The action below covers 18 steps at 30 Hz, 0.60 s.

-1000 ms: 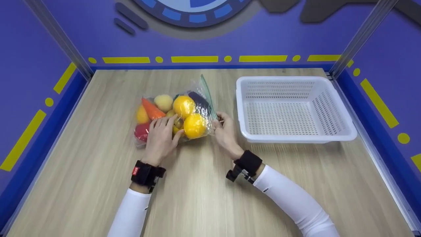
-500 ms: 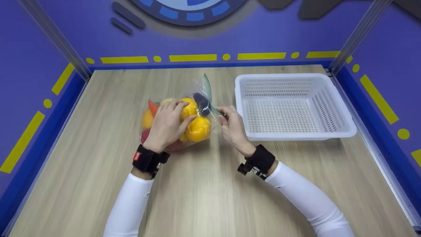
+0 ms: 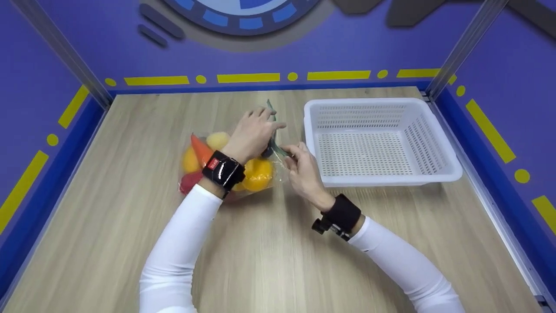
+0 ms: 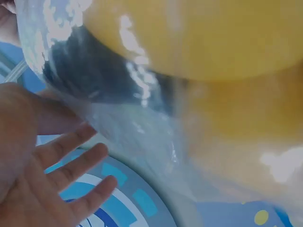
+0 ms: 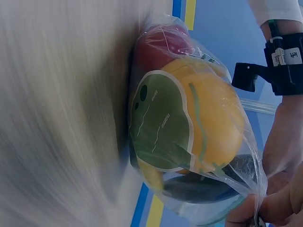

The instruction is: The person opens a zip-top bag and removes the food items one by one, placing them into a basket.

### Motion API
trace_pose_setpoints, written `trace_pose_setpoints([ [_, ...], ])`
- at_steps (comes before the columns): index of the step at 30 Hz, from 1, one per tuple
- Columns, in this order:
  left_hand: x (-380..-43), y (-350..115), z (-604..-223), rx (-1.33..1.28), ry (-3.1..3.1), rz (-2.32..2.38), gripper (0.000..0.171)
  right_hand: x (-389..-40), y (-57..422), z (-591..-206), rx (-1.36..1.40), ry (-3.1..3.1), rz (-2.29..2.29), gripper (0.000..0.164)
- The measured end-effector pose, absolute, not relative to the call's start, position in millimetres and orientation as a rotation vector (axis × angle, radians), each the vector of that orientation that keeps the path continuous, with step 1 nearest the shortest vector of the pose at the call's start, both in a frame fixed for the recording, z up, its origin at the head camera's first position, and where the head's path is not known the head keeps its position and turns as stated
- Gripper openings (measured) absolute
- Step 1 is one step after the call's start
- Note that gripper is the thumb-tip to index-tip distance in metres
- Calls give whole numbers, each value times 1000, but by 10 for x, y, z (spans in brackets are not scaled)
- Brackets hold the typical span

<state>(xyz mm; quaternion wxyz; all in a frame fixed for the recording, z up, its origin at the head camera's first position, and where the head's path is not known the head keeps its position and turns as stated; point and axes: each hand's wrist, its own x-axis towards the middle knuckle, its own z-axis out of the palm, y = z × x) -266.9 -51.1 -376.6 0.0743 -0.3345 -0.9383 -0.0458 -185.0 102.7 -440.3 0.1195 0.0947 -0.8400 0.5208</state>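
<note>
1. Left hand (image 3: 252,134). Half a second earlier it lay over the middle of the clear bag (image 5: 208,123); it has since shifted up and to the right, to the bag's mouth. In the left wrist view the fingers are extended and spread apart, with the thumb beside the film; whether the thumb touches it cannot be told.

2. Right hand (image 3: 304,171). Thumb and fingers are clamped on the bag's green strip (image 3: 278,149), near one end, much as before.

3. Position of the bag. It lies on the table (image 3: 256,261), to the left of the white basket (image 3: 393,179) and apart from it. The carrot (image 3: 201,149) and pale round fruit (image 3: 217,140), partly covered earlier, now show more fully. A dark item (image 5: 203,187) lies close to the mouth.

4. Significance. Both hands now stand at the strip; the handling is judged to have passed from steadying the bag to working its edge. Whether the strip is parted cannot be made out.
</note>
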Motion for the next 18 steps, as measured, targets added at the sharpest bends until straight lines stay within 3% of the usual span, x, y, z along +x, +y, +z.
trace_pose_setpoints([
  [12,-2671,-713,-3690,-1086,-2819,-251,13,-1828,1130,-4301,332,-2470,1470,32],
  [18,-2628,-824,-3603,-1095,-2749,-394,12,-1840,1243,-4194,343,-2457,1437,30],
])
